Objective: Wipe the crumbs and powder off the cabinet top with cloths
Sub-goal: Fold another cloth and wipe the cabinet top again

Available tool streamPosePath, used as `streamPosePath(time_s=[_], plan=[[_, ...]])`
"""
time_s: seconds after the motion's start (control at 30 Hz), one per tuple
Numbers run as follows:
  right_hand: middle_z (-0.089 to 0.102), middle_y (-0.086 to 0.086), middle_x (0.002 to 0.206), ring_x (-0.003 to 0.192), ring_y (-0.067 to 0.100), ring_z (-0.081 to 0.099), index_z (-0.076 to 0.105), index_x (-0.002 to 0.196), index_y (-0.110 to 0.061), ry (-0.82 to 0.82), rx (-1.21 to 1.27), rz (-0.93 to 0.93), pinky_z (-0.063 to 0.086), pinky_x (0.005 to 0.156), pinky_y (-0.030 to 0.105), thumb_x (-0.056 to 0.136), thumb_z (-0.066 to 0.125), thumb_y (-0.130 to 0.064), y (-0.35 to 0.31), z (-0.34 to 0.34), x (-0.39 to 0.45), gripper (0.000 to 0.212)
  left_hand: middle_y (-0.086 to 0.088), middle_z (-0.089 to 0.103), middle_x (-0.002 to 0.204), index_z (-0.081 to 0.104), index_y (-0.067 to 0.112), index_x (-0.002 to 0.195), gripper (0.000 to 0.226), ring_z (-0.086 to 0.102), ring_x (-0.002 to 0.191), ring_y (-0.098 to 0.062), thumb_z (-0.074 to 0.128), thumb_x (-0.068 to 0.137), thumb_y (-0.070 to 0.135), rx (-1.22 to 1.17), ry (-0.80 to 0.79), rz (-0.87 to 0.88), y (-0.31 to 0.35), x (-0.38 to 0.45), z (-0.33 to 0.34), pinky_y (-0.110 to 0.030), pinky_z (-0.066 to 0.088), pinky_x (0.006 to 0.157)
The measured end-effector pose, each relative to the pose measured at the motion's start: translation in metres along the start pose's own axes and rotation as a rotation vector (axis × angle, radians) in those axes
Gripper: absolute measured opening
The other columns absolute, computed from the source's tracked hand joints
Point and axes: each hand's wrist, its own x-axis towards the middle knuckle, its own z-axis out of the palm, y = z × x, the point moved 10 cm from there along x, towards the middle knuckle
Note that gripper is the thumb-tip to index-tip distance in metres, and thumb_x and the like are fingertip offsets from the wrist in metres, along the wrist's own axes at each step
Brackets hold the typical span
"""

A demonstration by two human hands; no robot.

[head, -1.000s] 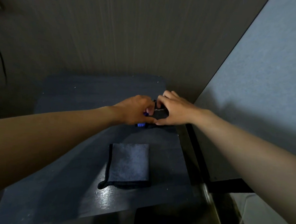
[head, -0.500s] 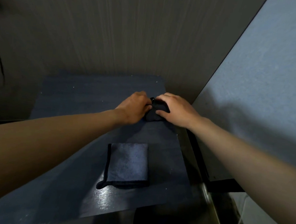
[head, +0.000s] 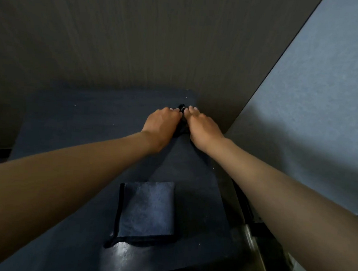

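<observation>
Dark cloth: I saw a small black bunched cloth (head: 181, 123) squeezed between my two hands at the far right of the cabinet top (head: 86, 125), close to the back corner; only a narrow strip of it showed.
Left hand: my left hand (head: 161, 123) lay knuckles-up on the cloth's left side, fingers curled down onto it and gripping it.
Right hand: my right hand (head: 201, 126) mirrored it on the right side, fingertips bent over the fabric, nearly touching the left hand's.
Folded cloth: a second, blue-grey cloth (head: 148, 209) lay folded into a neat rectangle near me, flat, with a dark hemmed edge along its left side and a soft, napped surface.
Cabinet top: dark, matt and faintly grained, with a glossy patch by the near edge; pale specks of crumbs (head: 75, 106) dotted the far left part and the back corner.
Edges: a wood-grained wall (head: 138, 38) closed the far side, and a pale textured panel (head: 322, 102) rose on the right.
Room: I had open surface to the left of my hands.
</observation>
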Motion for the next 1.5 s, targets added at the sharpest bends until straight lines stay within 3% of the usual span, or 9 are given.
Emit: streamPosePath(time_s=[0.2, 0.47, 0.67, 0.83, 1.0, 1.2, 1.5], plan=[[0.033, 0.014, 0.153, 0.14, 0.029, 0.034, 0.037, 0.145, -0.006, 0.071, -0.003, 0.029, 0.034, 0.11, 0.04, 0.098, 0.042, -0.006, 0.012, -0.01, 0.053, 0.047, -0.014, 0.06, 0.126, 0.053, 0.009, 0.13, 0.033, 0.06, 0.113, -0.036, 0.052, 0.097, 0.01, 0.029, 0.023, -0.064, -0.02, 0.05, 0.008, -0.043, 0.049, 0.088], [0.057, 0.017, 0.129, 0.121, 0.037, 0.054, 0.057, 0.126, -0.013, 0.101, 0.023, 0.07, 0.044, 0.095, 0.039, 0.091, 0.05, -0.01, 0.033, -0.022, 0.105, 0.035, -0.021, 0.065, 0.115, 0.063, 0.011, 0.122, 0.029, 0.062, 0.106, -0.044, 0.057, 0.094, 0.015, 0.027, 0.038, -0.098, -0.044, 0.102, 0.011, -0.047, 0.051, 0.083], [0.056, 0.02, 0.131, 0.122, 0.039, 0.052, 0.054, 0.134, -0.012, 0.067, 0.108, 0.09, 0.045, 0.098, 0.039, 0.09, 0.054, -0.008, 0.041, -0.015, 0.107, 0.045, -0.021, 0.066, 0.114, 0.064, 0.011, 0.119, 0.026, 0.063, 0.104, -0.044, 0.053, 0.096, 0.012, 0.076, 0.044, -0.097, -0.044, 0.11, 0.021, -0.047, 0.052, 0.08], [0.048, 0.016, 0.141, 0.124, 0.039, 0.048, 0.049, 0.138, -0.013, 0.072, 0.107, 0.063, 0.042, 0.103, 0.043, 0.089, 0.052, -0.005, 0.042, -0.007, 0.079, 0.05, -0.018, 0.066, 0.113, 0.06, 0.007, 0.119, 0.025, 0.064, 0.101, -0.042, 0.054, 0.096, 0.015, 0.13, 0.065, -0.018, -0.021, 0.092, 0.023, -0.045, 0.05, 0.076], [0.061, 0.017, 0.12, 0.11, 0.039, 0.056, 0.054, 0.123, -0.012, 0.101, 0.187, 0.069, 0.045, 0.085, 0.037, 0.09, 0.052, -0.006, 0.039, 0.001, 0.017, 0.034, -0.014, 0.063, 0.119, 0.056, 0.01, 0.124, 0.028, 0.062, 0.105, -0.035, 0.051, 0.099, 0.022, 0.154, 0.036, 0.054, 0.017, 0.045, 0.021, -0.042, 0.048, 0.078], [0.066, 0.018, 0.113, 0.108, 0.041, 0.059, 0.056, 0.121, -0.01, 0.086, 0.268, 0.073, 0.049, 0.083, 0.042, 0.087, 0.053, -0.003, 0.032, 0.005, -0.06, 0.035, -0.007, 0.061, 0.12, 0.057, 0.014, 0.123, 0.026, 0.063, 0.105, -0.028, 0.05, 0.1, 0.024, 0.17, -0.003, 0.129, 0.062, -0.021, 0.016, -0.039, 0.048, 0.079], [0.066, 0.019, 0.104, 0.101, 0.041, 0.06, 0.056, 0.108, -0.01, 0.061, 0.36, 0.092, 0.048, 0.072, 0.039, 0.088, 0.049, -0.004, 0.025, 0.01, -0.141, 0.023, -0.011, 0.063, 0.115, 0.061, 0.011, 0.114, 0.02, 0.063, 0.1, -0.031, 0.048, 0.1, 0.014, 0.17, -0.11, 0.17, 0.11, -0.085, 0.002, -0.034, 0.042, 0.072]])
